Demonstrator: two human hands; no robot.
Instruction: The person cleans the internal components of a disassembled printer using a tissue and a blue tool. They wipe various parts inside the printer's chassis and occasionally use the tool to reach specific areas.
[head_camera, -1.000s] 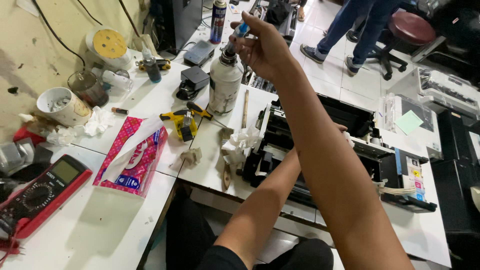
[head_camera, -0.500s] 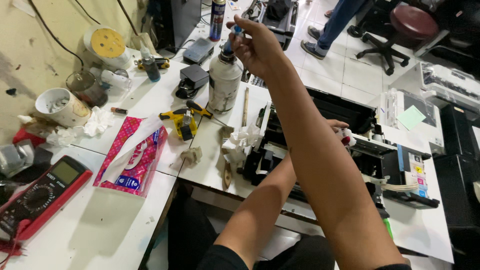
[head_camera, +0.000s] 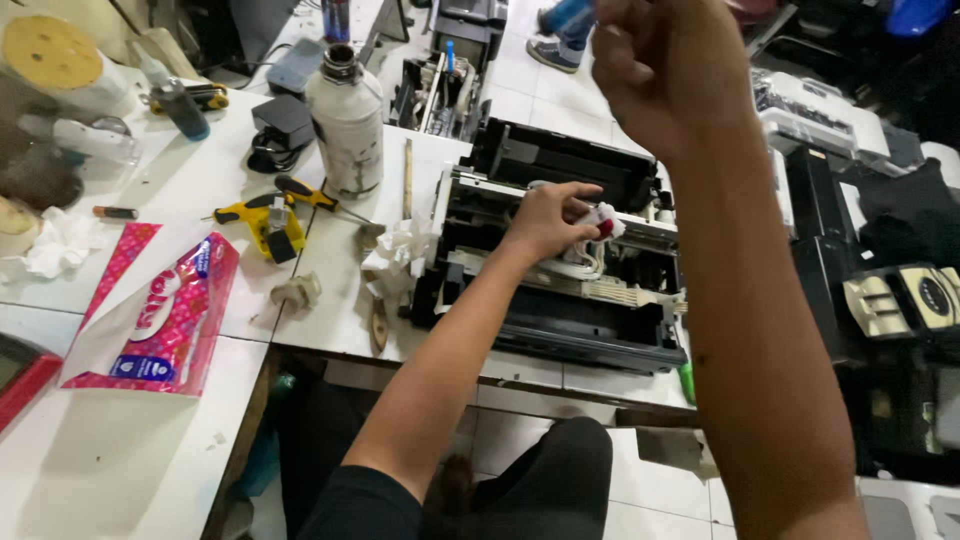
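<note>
My left hand (head_camera: 552, 217) reaches into an opened black printer (head_camera: 560, 300) and pinches a small white wad with a red spot (head_camera: 606, 222) beside a bundle of white tubes (head_camera: 585, 265). My right hand (head_camera: 660, 75) hangs blurred above the printer's back right with its fingers curled tight; what they hold is hidden here. A white bottle with an open neck (head_camera: 347, 125) stands on the white table (head_camera: 130, 470) left of the printer.
A yellow and black tool (head_camera: 268, 222), crumpled tissue (head_camera: 400, 250), a pink tissue pack (head_camera: 155, 315), a small dark dropper bottle (head_camera: 180, 100) and a black adapter (head_camera: 280, 125) lie on the table. More printer parts sit on the tiled floor at right. Someone's shoe (head_camera: 556, 52) shows at the top.
My right hand has left the bottle's neck, where it held a thin tool, and swung right, over the printer. The view has shifted toward the printer. The left hand stays in the printer.
</note>
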